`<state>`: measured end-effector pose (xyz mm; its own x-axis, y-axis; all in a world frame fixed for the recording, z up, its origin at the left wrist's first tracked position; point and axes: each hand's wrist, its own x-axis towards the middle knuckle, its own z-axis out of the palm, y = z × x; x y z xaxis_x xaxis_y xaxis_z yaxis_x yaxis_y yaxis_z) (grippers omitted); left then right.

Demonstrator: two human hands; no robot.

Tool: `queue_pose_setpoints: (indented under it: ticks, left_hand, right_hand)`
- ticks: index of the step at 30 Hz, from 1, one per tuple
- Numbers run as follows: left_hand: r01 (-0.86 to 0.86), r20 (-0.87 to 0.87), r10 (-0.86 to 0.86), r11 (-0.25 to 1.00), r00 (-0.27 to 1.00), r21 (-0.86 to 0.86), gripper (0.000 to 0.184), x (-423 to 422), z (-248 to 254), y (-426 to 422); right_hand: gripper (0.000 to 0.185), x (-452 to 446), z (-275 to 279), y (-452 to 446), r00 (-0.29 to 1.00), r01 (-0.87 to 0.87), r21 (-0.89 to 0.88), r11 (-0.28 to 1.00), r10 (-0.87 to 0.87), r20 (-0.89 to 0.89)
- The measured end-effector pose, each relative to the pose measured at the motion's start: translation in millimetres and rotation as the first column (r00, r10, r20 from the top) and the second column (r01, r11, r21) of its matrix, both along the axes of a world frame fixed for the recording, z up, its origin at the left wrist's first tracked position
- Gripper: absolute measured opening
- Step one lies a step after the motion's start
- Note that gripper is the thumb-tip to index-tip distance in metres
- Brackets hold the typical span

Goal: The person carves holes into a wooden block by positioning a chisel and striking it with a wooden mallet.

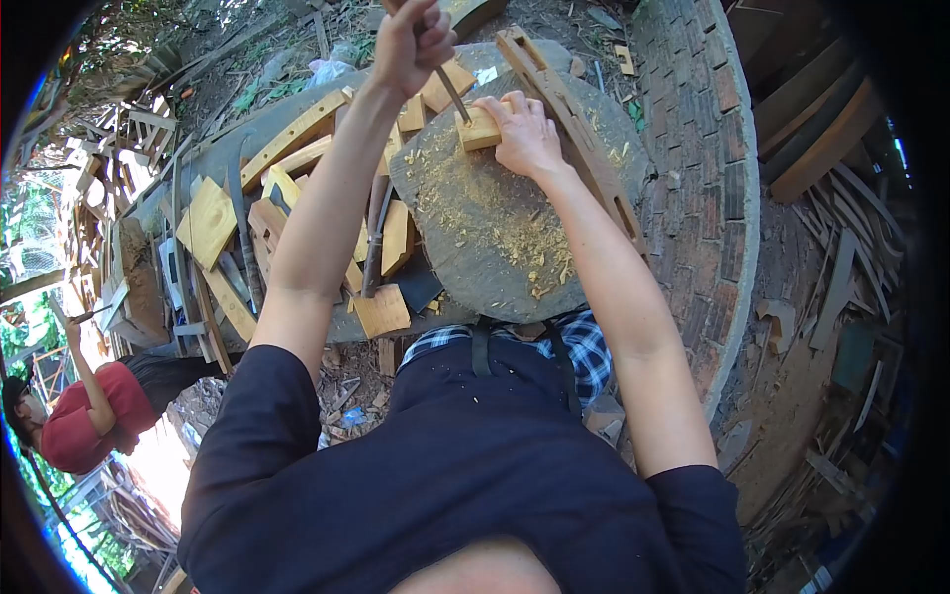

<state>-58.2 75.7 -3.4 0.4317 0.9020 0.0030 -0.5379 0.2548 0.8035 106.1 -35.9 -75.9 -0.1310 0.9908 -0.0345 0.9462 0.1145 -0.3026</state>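
Observation:
My left hand (414,49) is closed around the handle of a chisel-like tool (453,91), raised at the top of the view. The tool's shaft slants down to a small yellow wood block (479,130), and its tip meets the block near the left end. My right hand (524,136) grips the block's right side and presses it on a round grey slab (475,252). Yellow wood chips (520,233) are scattered over the slab. A long wooden beam with slots (584,129) lies just right of my right hand.
Cut wood pieces (208,220) and a dark long-handled tool (374,252) lie to the left. A brick wall (693,198) curves along the right. At the far left a person in a red shirt (84,421) holds something thin. Wood scraps cover the ground.

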Motion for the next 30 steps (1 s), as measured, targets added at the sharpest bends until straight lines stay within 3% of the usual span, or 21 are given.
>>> queue_pose_setpoints:
  ticks: [3, 4, 11, 14, 17, 23, 25, 28, 30]
  left_hand:
    - [-0.034, -0.083, 0.039, 0.998, 0.996, 0.061, 0.046, 12, -1, -7]
    - [-0.058, -0.053, 0.060, 0.997, 0.997, 0.048, 0.038, 14, 0, -9]
    - [-0.108, -0.093, 0.120, 0.986, 0.988, 0.126, 0.038, 24, 7, -21]
    - [-0.044, -0.246, 0.129, 0.946, 0.961, 0.322, 0.040, 35, 15, -39]
    - [0.067, -0.346, 0.071, 0.927, 0.935, 0.370, 0.038, 41, 17, -44]
    - [0.130, -0.263, -0.058, 0.954, 0.963, 0.268, 0.035, 26, 12, -22]
    - [0.107, -0.159, -0.080, 0.980, 0.984, 0.170, 0.037, 19, 6, -15]
    - [0.079, -0.150, -0.057, 0.987, 0.987, 0.141, 0.039, 13, 4, -12]
    - [0.032, -0.126, -0.015, 0.991, 0.992, 0.133, 0.042, 10, 3, -12]
  right_hand:
    - [0.069, 1, 1, 0, 1.000, -0.006, -0.015, 1.000, 0.006, -0.004]
    - [0.069, 1, 2, 1, 1.000, -0.001, -0.010, 1.000, 0.001, -0.003]
    - [0.067, 1, 1, 2, 1.000, 0.008, -0.051, 0.999, -0.009, -0.014]
    - [0.066, 1, -4, 1, 1.000, -0.001, -0.028, 1.000, 0.000, -0.031]
    - [0.066, 1, -4, 0, 0.999, -0.004, 0.003, 1.000, 0.004, -0.039]
    - [0.067, 1, -2, 0, 0.999, 0.014, -0.012, 1.000, -0.014, -0.032]
    - [0.067, 0, -3, -1, 0.999, 0.011, -0.014, 1.000, -0.012, -0.039]
    - [0.067, 1, -4, -1, 0.999, 0.009, -0.018, 1.000, -0.010, -0.041]
    - [0.068, 1, -6, -3, 1.000, 0.004, 0.082, 0.997, -0.002, -0.016]
